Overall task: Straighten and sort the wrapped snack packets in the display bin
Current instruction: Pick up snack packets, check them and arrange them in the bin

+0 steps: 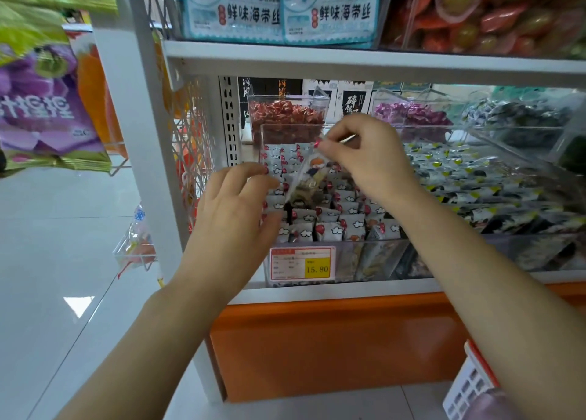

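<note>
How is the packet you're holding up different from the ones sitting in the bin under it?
The held packet hangs tilted from the right hand, which pinches its top; the bin packets stand packed in rows. The held packet looks see-through with brownish contents; the bin packets are white with red-and-cloud print. Both are small sealed snack wrappers.

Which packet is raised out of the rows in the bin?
The packet pinched at its top by the right hand; it hangs tilted above the others, which stand packed in rows.
</note>
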Action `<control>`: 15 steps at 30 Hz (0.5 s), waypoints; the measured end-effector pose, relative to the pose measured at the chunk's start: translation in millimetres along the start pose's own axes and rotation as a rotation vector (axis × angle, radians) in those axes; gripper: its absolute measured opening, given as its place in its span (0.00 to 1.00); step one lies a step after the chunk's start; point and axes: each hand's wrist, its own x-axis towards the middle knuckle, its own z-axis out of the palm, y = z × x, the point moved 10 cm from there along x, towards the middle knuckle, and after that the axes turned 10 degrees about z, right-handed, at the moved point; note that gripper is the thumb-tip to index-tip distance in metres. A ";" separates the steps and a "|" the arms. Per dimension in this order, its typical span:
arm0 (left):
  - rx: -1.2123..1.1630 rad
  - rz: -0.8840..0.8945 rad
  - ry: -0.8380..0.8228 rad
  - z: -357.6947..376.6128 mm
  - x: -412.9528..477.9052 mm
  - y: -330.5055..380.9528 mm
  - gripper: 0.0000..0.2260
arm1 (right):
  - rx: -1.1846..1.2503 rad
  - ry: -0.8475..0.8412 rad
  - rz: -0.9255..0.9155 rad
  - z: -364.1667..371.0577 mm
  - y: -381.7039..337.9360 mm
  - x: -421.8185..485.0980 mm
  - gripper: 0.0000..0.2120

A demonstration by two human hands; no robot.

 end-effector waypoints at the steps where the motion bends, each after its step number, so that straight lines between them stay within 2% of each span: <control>1: -0.010 -0.004 0.024 -2.9 0.4 1.1 0.14 | 0.054 0.046 0.013 -11.7 2.1 -4.4 0.06; 5: -0.147 -0.044 0.060 -3.1 2.0 7.7 0.16 | 0.374 0.127 0.169 -43.6 30.4 -26.6 0.04; 9: -0.386 -0.172 -0.010 18.3 -1.1 11.0 0.19 | 0.651 0.066 0.358 -38.7 60.7 -50.2 0.04; 15: -0.879 -0.462 0.040 38.1 -8.9 0.4 0.12 | 0.998 -0.055 0.519 -24.9 80.2 -66.5 0.05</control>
